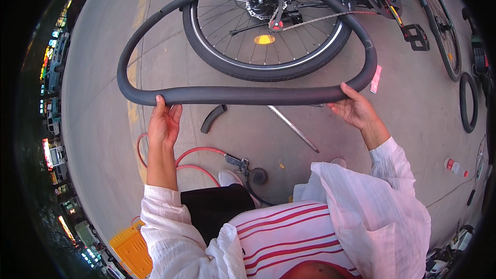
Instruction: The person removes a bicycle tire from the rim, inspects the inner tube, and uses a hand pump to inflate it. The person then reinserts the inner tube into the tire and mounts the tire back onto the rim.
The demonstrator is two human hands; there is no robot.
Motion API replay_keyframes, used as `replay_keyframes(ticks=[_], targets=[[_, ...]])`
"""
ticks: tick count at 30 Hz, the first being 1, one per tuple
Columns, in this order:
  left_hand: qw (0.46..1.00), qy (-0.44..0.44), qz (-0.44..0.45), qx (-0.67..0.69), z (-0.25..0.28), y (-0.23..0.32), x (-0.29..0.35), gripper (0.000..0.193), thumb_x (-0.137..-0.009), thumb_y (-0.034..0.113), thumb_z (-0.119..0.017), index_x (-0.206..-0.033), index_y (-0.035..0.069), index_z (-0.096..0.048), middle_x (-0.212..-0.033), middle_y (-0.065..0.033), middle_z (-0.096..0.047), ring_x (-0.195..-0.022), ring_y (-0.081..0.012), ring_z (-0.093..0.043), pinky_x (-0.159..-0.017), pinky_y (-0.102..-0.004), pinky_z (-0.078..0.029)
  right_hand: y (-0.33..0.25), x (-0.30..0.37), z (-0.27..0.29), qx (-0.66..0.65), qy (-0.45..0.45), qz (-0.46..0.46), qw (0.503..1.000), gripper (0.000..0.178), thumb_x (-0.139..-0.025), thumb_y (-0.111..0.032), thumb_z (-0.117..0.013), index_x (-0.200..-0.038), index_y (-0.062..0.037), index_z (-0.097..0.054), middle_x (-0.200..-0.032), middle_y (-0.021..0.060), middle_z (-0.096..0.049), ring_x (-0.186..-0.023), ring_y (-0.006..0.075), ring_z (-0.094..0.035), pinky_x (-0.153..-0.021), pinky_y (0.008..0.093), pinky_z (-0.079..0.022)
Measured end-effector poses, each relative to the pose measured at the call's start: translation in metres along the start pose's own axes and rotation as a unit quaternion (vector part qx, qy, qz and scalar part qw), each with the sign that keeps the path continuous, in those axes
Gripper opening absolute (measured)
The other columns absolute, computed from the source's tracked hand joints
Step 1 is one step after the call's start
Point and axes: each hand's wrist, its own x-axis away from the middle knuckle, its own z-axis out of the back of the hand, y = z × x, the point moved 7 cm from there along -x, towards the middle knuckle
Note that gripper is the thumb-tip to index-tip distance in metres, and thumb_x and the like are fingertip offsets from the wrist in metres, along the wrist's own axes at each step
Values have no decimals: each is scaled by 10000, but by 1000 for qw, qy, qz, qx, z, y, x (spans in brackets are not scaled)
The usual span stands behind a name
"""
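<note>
I hold up a black bicycle inner tube [248, 95], puffed with air and stretched into a wide loop. My left hand [164, 123] grips its near left part, thumb on top and fingers below. My right hand [356, 111] grips the near right part in the same way. The loop's far side passes in front of a bicycle wheel [268, 72], which still carries its tyre, on a bicycle lying ahead of me. Below the tube, on the ground, are a short piece of black rubber tube [213, 119] and a long metal bar [294, 130].
A red air hose [199, 149] runs to an inflator gun with a gauge [248, 170] by my foot. An orange plastic case [132, 248] is at lower left. On the right are a plastic bottle [455, 167], a tyre [468, 103] and another wheel [439, 26]. A pink packet [375, 79] lies beyond my right hand.
</note>
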Motion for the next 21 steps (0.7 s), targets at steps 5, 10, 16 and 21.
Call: replay_keyframes(ticks=[5,10,16,21], targets=[[1000,3,0,23,1,1,-2,265,-976,297,-584,-1049,43,-603,-969,-72,-669,-897,-201,-675,-815,-316,-585,-26,2,-18,-46,-68,131,988,314,-966,-322,-598,-1096,-37,-620,-1070,128,-687,-992,232,-656,-854,344,-533],[999,-14,1,36,-1,2,0,260,-982,284,-573,-1050,36,-607,-977,-86,-675,-889,-193,-676,-806,-307,-593,-34,2,-23,-62,-107,170,978,279,-974,-296,-587,-1099,-49,-617,-1095,120,-678,-1027,219,-627,-898,347,-506],[999,-28,-1,41,-4,3,-1,264,-974,298,-586,-1060,49,-613,-989,-76,-684,-894,-178,-672,-799,-299,-587,-45,5,-20,-77,-111,208,969,279,-974,-278,-589,-1133,-49,-605,-1128,101,-667,-1025,205,-623,-920,362,-502],[999,-1,13,33,1,-3,-6,301,-960,340,-606,-1081,64,-611,-1024,-68,-676,-946,-181,-659,-823,-293,-561,-51,6,-24,-77,-156,222,960,298,-972,-274,-594,-1173,-53,-591,-1130,77,-663,-1039,184,-620,-936,364,-500]])
